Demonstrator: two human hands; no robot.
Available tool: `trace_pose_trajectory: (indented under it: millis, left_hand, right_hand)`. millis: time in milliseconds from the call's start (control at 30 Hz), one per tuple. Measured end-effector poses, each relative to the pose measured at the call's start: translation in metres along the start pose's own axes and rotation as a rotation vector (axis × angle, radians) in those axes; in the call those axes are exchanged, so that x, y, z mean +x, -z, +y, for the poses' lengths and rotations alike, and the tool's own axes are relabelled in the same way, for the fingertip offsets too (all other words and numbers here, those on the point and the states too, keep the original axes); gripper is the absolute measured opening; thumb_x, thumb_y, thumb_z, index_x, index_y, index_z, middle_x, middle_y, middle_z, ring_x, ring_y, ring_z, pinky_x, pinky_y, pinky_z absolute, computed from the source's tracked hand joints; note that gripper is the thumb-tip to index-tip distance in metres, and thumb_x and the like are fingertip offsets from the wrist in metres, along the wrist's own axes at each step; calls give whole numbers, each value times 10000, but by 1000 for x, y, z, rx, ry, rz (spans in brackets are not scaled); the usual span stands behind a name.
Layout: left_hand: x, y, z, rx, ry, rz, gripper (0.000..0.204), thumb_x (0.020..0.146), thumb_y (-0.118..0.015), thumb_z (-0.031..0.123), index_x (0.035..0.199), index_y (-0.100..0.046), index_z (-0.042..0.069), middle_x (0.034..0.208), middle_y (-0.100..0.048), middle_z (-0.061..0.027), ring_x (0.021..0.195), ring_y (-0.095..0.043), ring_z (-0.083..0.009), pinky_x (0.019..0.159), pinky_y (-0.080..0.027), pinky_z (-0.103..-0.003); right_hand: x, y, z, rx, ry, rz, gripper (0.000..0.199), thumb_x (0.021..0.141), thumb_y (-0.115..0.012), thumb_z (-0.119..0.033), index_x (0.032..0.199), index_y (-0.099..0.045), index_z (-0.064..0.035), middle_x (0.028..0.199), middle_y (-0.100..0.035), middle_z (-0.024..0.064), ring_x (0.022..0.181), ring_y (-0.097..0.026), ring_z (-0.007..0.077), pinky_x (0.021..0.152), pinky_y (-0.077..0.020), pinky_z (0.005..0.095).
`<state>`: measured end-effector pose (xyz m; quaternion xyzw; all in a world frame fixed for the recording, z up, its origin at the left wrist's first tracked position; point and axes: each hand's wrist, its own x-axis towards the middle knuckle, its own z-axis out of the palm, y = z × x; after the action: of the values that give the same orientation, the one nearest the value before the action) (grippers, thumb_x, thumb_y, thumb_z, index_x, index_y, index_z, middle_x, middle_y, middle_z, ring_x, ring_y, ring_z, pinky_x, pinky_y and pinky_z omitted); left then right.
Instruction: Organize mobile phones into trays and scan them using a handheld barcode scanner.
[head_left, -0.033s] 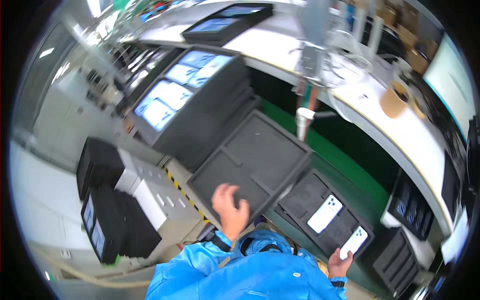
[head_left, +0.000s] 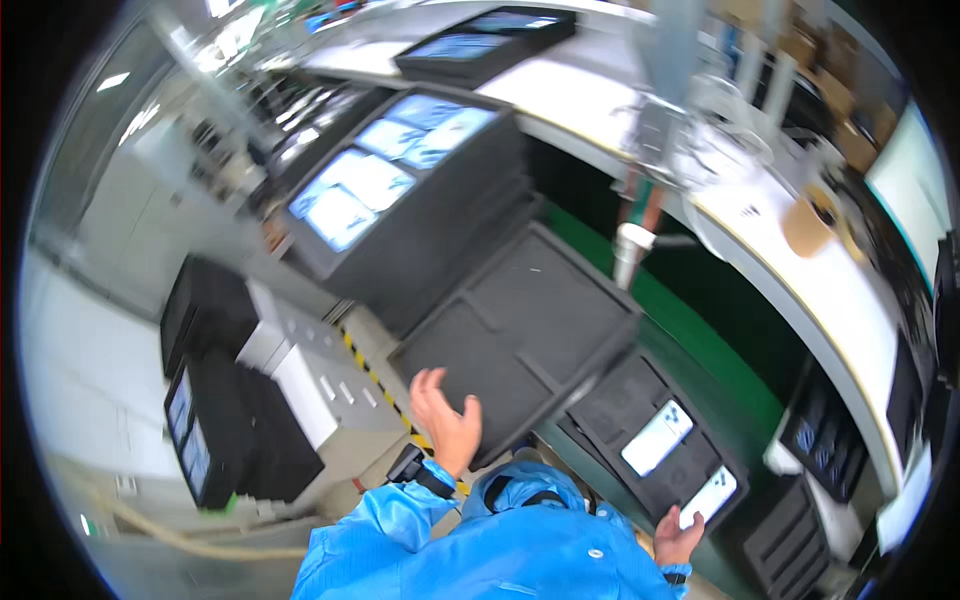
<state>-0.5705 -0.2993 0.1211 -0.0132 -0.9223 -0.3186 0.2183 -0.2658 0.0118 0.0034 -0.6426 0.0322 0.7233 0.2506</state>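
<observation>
My left hand (head_left: 447, 425) is raised, its fingers spread and empty, over the near left corner of a large black tray (head_left: 515, 300). That tray has low dividers and tops a stack. To its right, a smaller black foam tray (head_left: 610, 392) carries a white smartphone (head_left: 657, 438) with dark lenses at its upper end. A second white smartphone (head_left: 712, 492) is at the near right end of this tray. Its lower end sits between the thumb and fingers of my right hand (head_left: 678, 540); whether it is lifted off the tray I cannot tell.
Behind stands a tall black stack (head_left: 430, 210) topped with bright, screen-like devices. Black boxes (head_left: 245, 430) stand on a white cabinet (head_left: 300, 395) at left. A white workbench (head_left: 790, 275) with a metal post curves along the right. A slotted black tray (head_left: 788, 540) is at lower right.
The whole view has shifted slightly. My left hand has moved a little left relative to the large tray. My right hand stays at the second smartphone.
</observation>
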Motion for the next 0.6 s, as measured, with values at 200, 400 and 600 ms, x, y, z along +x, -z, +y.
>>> trace_pose_trajectory:
  millis: [200, 400, 600]
  left_hand:
    - [-37, 3, -89, -186, 720, -298, 596, 813, -701, 302, 1214, -477, -78, 978, -640, -280, 899, -635, -438, 832, -507, -477]
    - [-54, 26, -86, -136, 626, -152, 463, 869, -655, 257, 1159, -486, -61, 877, -630, -241, 813, -650, -367, 694, -508, -454]
    - [-64, 87, -70, -325, 592, -150, 448, 894, -615, 218, 1192, -439, -67, 954, -621, -347, 920, -597, -519, 775, -483, -539]
  right_hand:
    - [-42, -77, 82, -739, 148, -363, 528, 911, -568, -285, 1409, -449, -153, 1074, -585, 0, 800, -560, 124, 641, -473, 263]
    - [-81, -156, 124, -1047, 213, -834, 486, 949, -583, -353, 1374, -485, -139, 1052, -618, 8, 835, -601, 130, 685, -497, 283]
    - [-100, -195, 142, -1113, 91, -1174, 483, 958, -600, -358, 1376, -484, -143, 1212, -595, 17, 1028, -597, 162, 827, -499, 336]
